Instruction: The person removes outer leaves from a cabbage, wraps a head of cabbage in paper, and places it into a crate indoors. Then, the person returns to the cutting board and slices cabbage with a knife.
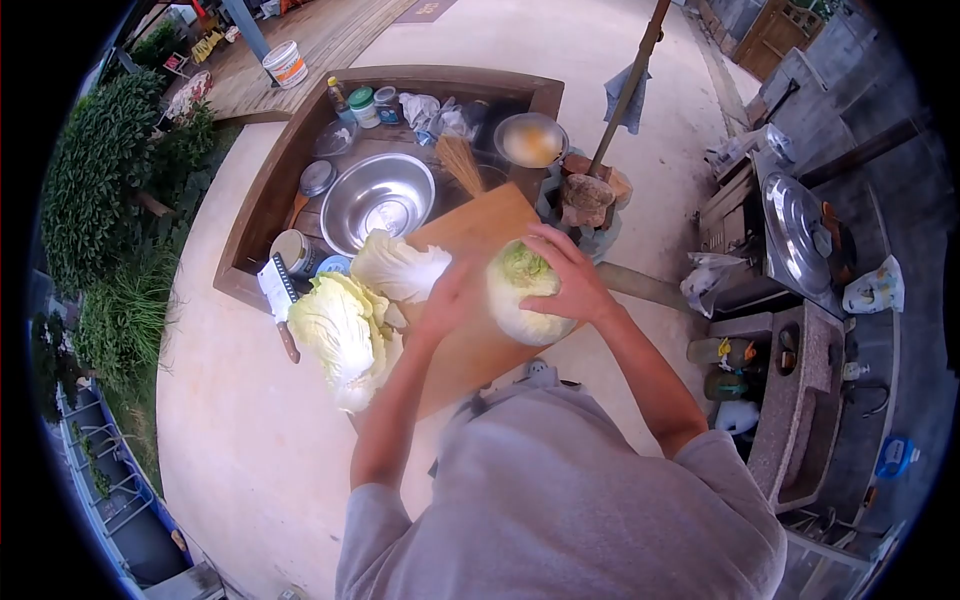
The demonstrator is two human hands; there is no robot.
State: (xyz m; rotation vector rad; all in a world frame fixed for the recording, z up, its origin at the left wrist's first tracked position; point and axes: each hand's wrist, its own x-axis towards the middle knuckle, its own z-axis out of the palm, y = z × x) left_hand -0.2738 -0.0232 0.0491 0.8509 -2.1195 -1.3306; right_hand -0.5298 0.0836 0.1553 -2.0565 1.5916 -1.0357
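A pale green and white napa cabbage (511, 295) is on the right side of the wooden cutting board (482, 222). My right hand (567, 278) is wrapped over its right side, fingers curved around it. On the cabbage's left, my left hand (447, 298) is smeared by motion, so its fingers do not show clearly. Beside it, a loose cabbage leaf (398, 266) lies across the board's left edge. More loose cabbage leaves (343, 335) are piled nearer to me, left of my left forearm. A cleaver (280, 300) lies just left of that pile.
Beyond the board, a steel bowl (345, 203) stands in the wooden-framed table (262, 205), with several jars, a brush (459, 163) and plastic bags. A smaller bowl (531, 141) sits at the far right corner, near a pole (630, 90). A stone sink (812, 440) is at right.
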